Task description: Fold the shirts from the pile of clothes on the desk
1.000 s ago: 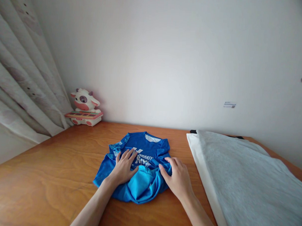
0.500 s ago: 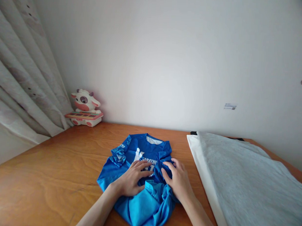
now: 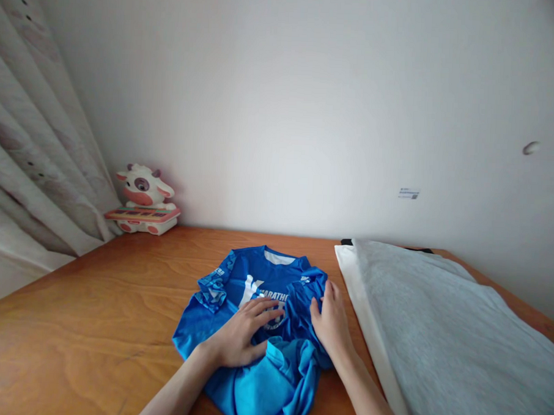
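Note:
A blue sports shirt (image 3: 255, 280) with white lettering lies crumpled on the wooden table (image 3: 93, 309), its collar toward the wall. My left hand (image 3: 241, 337) rests flat on the shirt's chest print, fingers spread. On the shirt's right side my right hand (image 3: 329, 320) pinches a fold of the blue fabric between thumb and fingers. The lower part of the shirt is bunched up between my forearms near the table's front.
A grey garment (image 3: 441, 337) lies over a white one (image 3: 348, 265) on the table's right side, close to my right hand. A cow-shaped toy (image 3: 142, 198) stands at the back left by the curtain (image 3: 35, 160). The white wall runs behind.
My left hand slid right across the shirt's print. My right hand moved up along the shirt's right edge and gathered fabric. The shirt's hem bunched toward me.

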